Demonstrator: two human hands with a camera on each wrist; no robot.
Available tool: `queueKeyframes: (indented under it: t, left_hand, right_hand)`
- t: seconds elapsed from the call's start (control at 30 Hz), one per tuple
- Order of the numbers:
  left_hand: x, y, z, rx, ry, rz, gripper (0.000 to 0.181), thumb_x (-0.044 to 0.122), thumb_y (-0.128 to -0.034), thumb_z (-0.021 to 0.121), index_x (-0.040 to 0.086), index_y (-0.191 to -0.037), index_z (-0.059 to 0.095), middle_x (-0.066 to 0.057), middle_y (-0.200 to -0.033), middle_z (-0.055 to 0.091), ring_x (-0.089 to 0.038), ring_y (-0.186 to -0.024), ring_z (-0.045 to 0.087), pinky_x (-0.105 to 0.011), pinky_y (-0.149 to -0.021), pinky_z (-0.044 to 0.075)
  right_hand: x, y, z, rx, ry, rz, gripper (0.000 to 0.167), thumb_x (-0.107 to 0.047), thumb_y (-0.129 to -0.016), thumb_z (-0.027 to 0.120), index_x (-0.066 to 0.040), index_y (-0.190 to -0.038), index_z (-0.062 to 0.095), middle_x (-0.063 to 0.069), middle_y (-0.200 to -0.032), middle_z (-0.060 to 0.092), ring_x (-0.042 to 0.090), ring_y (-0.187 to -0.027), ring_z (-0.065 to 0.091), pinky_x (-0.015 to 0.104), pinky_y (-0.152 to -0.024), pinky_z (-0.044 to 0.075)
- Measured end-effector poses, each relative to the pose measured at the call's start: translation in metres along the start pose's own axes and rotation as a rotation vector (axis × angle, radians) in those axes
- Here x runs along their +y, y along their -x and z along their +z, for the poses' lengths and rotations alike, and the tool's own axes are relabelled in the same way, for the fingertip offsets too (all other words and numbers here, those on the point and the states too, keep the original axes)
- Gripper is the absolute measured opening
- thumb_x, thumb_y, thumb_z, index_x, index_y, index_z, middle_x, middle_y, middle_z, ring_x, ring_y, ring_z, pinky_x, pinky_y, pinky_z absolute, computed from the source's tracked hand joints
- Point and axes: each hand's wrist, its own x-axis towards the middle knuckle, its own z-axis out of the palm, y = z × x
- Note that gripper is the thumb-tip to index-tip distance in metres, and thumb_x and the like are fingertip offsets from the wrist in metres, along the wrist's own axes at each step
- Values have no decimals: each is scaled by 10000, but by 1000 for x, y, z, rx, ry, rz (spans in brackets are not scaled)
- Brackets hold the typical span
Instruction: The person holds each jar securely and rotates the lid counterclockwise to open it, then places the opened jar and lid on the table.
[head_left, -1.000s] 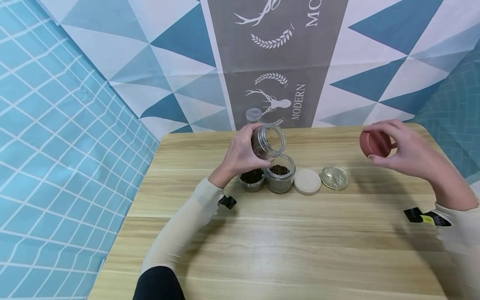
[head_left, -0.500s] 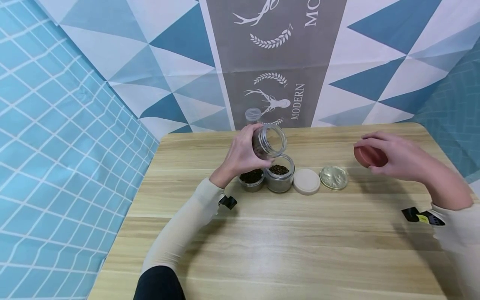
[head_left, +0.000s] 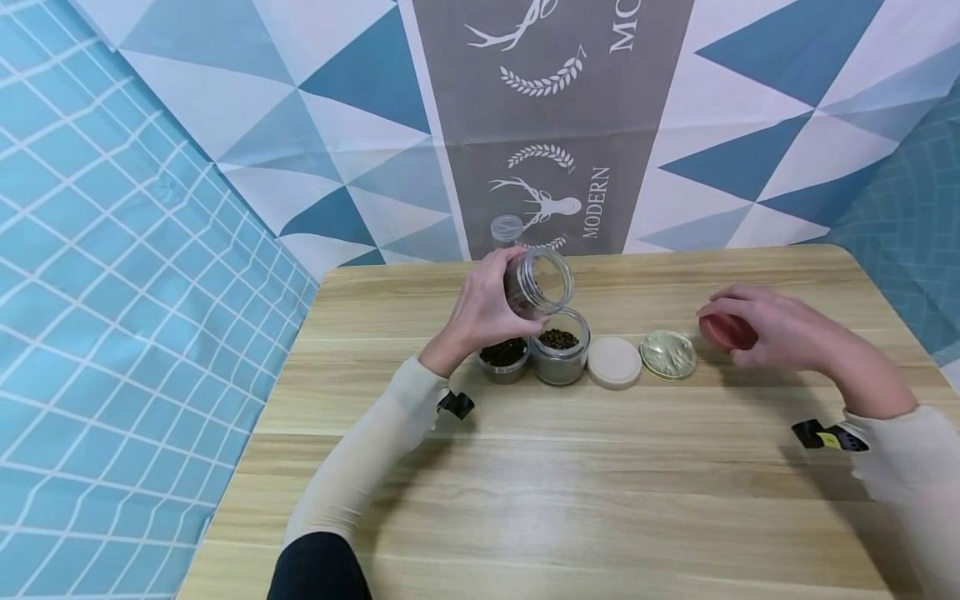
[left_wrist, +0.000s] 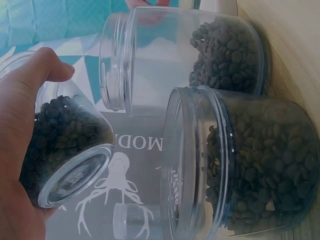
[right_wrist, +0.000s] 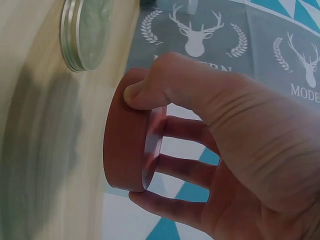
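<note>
Patterned cloth (head_left: 375,150) backs the head view: tilted jar (head_left: 517,287) left of the white lid (head_left: 614,363), red lid (head_left: 723,331) right of it. Left wrist: left hand (left_wrist: 15,135), fingers clamped on that jar. Right wrist: right hand (right_wrist: 245,135), fingers pinching the red lid.

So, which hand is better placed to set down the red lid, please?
Probably the right hand: it holds the red lid above the table, while the left hand grips a tilted jar.
</note>
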Motion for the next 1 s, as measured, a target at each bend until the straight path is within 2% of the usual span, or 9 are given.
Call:
queueKeyframes:
  t: [0.5, 0.77, 1.0]
  left_hand:
    - [0, -1, 1, 0, -2, 3, 995, 299, -680, 993, -30, -1520, 572, -209, -1426, 713, -367, -1297, 708, -509, -1158, 610]
    - [0, 0, 1, -1, -3, -2, 995, 303, -690, 999, -32, -1524, 574, -208, -1427, 712, -369, -1304, 706, -505, -1172, 602]
    - [-1, 0, 1, 5, 7, 2, 994, 296, -686, 1001, -25, -1526, 576, -202, -1421, 715, -364, -1291, 715, -498, -1161, 607]
  right_hand:
    - [8, 0, 20, -92, -64, 69, 701, -50, -720, 967, -61, -1383, 740, 249, -1420, 684, 399, -1149, 684, 542, -832, 635]
    - [10, -1, 32, -105, -97, 28, 659, -45, -719, 980, -79, -1339, 757, 209, -1351, 718, 338, -1102, 680, 487, -826, 624]
    - [8, 0, 34, -129, -105, 60, 721, -57, -763, 973, -71, -1436, 716, 273, -1447, 671, 411, -1174, 680, 550, -859, 656]
